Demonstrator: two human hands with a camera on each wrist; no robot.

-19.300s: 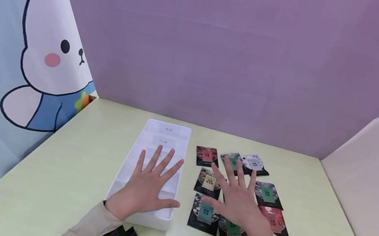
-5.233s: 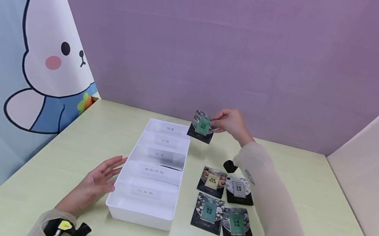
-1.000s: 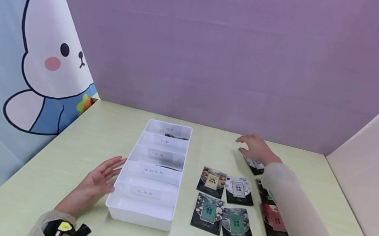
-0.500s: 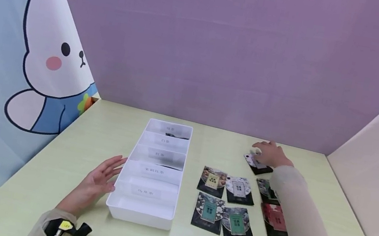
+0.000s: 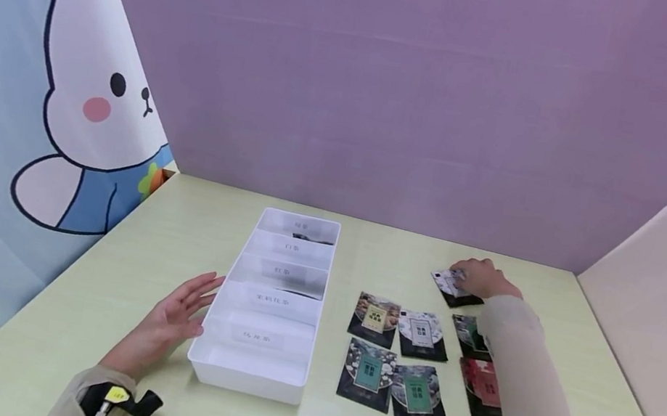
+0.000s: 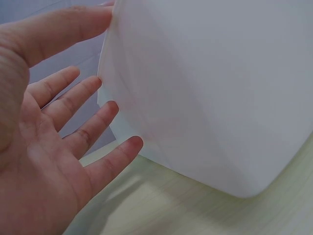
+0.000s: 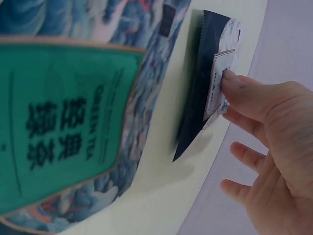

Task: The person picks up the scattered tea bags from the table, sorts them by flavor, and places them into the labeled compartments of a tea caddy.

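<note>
My right hand (image 5: pixel 483 279) pinches a white-patterned tea sachet (image 5: pixel 447 283) at the back right of the table. In the right wrist view the thumb lies on the label of this sachet (image 7: pixel 220 83), whose dark end tilts up. A green tea sachet (image 7: pixel 63 112) looms close to that camera. The left hand (image 5: pixel 172 321) rests beside the long white divided box (image 5: pixel 244 383), its thumb and fairly straight fingers at the left wall. Dark edges of sachets show in the box's back compartment (image 5: pixel 311 239) and middle compartment (image 5: pixel 299 294).
Several sachets lie face up right of the box: yellow-label (image 5: pixel 374 319), white-label (image 5: pixel 420 334), teal-label (image 5: pixel 367 374) and green-label (image 5: pixel 417 397). Farther right, a red-label sachet (image 5: pixel 480 389) is partly covered by the right sleeve. A purple cloth wall (image 5: pixel 391 100) stands behind the table.
A green-label sachet, earlier held by the right hand at the box's back end, is gone from it; a dark edge shows in that compartment. The right hand moved right and pinched the white-patterned sachet.
</note>
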